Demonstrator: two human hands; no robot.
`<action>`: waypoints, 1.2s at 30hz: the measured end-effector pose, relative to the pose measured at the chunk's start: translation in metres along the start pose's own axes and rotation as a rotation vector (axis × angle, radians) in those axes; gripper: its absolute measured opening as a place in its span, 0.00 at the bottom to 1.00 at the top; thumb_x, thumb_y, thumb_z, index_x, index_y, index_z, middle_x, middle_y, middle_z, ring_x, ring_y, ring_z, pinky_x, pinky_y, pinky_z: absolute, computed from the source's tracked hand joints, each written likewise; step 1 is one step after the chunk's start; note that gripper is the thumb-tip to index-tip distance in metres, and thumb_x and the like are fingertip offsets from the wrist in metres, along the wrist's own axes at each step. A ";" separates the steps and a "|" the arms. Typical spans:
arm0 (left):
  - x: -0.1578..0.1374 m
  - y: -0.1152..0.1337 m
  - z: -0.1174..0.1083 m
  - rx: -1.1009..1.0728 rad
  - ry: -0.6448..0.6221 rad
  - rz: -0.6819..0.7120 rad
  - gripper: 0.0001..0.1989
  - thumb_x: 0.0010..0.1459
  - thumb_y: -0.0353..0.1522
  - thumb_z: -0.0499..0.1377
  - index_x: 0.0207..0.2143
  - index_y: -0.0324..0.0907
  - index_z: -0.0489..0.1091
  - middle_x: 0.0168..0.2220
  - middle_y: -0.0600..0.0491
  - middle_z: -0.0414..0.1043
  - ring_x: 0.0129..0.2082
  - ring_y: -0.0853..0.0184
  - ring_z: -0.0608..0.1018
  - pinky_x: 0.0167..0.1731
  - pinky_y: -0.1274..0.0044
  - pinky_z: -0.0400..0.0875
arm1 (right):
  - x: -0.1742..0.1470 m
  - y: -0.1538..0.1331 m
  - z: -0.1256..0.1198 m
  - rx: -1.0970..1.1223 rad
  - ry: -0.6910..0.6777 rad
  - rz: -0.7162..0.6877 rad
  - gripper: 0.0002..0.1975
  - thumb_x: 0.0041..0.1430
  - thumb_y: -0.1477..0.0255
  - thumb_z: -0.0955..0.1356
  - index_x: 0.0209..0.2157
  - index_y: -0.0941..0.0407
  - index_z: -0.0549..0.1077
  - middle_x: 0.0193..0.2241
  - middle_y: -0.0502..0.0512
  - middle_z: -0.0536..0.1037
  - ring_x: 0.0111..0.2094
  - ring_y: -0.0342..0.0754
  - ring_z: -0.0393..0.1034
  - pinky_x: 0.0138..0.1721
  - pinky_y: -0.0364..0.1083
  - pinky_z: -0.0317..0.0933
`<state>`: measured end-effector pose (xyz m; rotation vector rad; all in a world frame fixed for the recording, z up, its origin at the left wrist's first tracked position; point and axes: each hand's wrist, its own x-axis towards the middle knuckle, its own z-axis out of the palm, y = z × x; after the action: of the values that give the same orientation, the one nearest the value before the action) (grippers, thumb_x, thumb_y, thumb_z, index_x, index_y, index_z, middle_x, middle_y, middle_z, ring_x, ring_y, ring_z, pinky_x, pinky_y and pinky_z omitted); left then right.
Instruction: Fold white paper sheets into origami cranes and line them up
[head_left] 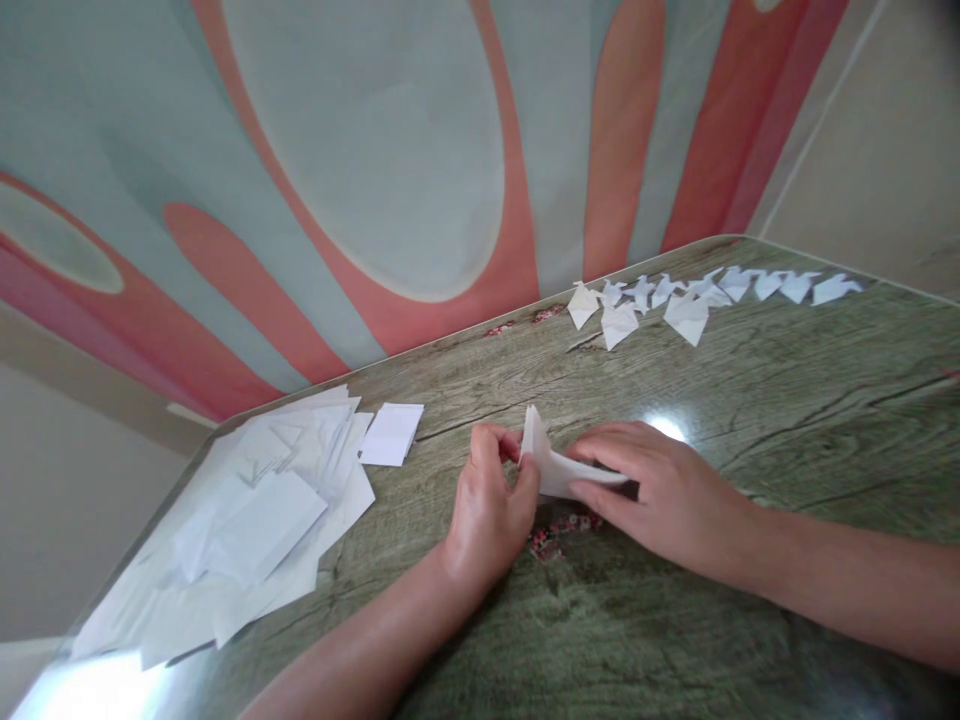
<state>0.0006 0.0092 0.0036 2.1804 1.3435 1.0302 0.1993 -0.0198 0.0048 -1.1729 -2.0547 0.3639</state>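
Left hand (489, 500) and right hand (664, 490) are pinching the folded white paper (553, 477) from opposite sides over the wood-grain table (772, 470), so uneven finger pressure or a pull between the two grips could be skewing a crease or tearing the thin upright flap (532, 428).

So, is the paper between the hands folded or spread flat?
Folded: the white paper has a layered point standing up at the left hand and a narrow arm running into the right hand.

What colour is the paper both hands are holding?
The paper is white, as the head view shows.
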 end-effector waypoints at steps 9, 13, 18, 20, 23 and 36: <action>0.015 0.012 -0.033 0.090 -0.371 0.381 0.36 0.55 0.24 0.58 0.64 0.48 0.48 0.60 0.46 0.61 0.63 0.56 0.59 0.63 0.57 0.49 | 0.011 0.015 -0.008 -0.090 -0.054 -0.348 0.11 0.64 0.80 0.61 0.37 0.55 0.73 0.36 0.54 0.77 0.44 0.50 0.68 0.50 0.55 0.57; 0.015 0.003 -0.031 0.095 -0.337 0.327 0.24 0.59 0.27 0.57 0.57 0.47 0.60 0.42 0.50 0.73 0.46 0.62 0.73 0.54 0.64 0.64 | 0.011 0.021 -0.005 -0.037 -0.059 -0.278 0.10 0.64 0.77 0.61 0.42 0.56 0.72 0.36 0.55 0.78 0.41 0.49 0.70 0.49 0.54 0.59; 0.016 -0.004 -0.031 0.086 -0.258 0.210 0.19 0.60 0.29 0.57 0.54 0.47 0.63 0.45 0.50 0.73 0.44 0.65 0.75 0.47 0.71 0.68 | 0.010 0.031 0.000 0.013 0.021 -0.056 0.10 0.64 0.72 0.63 0.45 0.54 0.71 0.40 0.56 0.78 0.41 0.50 0.72 0.44 0.52 0.65; 0.017 -0.004 -0.031 0.054 -0.264 0.184 0.15 0.60 0.27 0.57 0.49 0.46 0.66 0.46 0.50 0.73 0.43 0.65 0.75 0.45 0.73 0.69 | 0.010 0.033 0.001 0.044 0.030 0.033 0.09 0.62 0.71 0.65 0.44 0.53 0.71 0.39 0.54 0.78 0.40 0.50 0.73 0.42 0.50 0.66; 0.019 -0.003 -0.029 -0.015 -0.335 0.186 0.09 0.60 0.25 0.55 0.40 0.44 0.71 0.39 0.51 0.74 0.39 0.67 0.75 0.41 0.75 0.69 | 0.012 0.032 0.001 0.116 -0.005 0.084 0.07 0.60 0.72 0.66 0.40 0.52 0.72 0.36 0.51 0.79 0.38 0.47 0.73 0.41 0.47 0.66; 0.020 -0.001 -0.028 -0.069 -0.378 0.059 0.10 0.55 0.24 0.61 0.39 0.45 0.74 0.37 0.54 0.75 0.39 0.66 0.76 0.41 0.74 0.69 | 0.014 0.035 -0.004 0.257 -0.083 0.116 0.07 0.60 0.75 0.64 0.36 0.52 0.75 0.36 0.51 0.78 0.39 0.47 0.72 0.42 0.47 0.66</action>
<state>-0.0155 0.0258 0.0291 2.2321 1.0611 0.6293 0.2189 0.0105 -0.0055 -1.1366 -1.9450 0.7208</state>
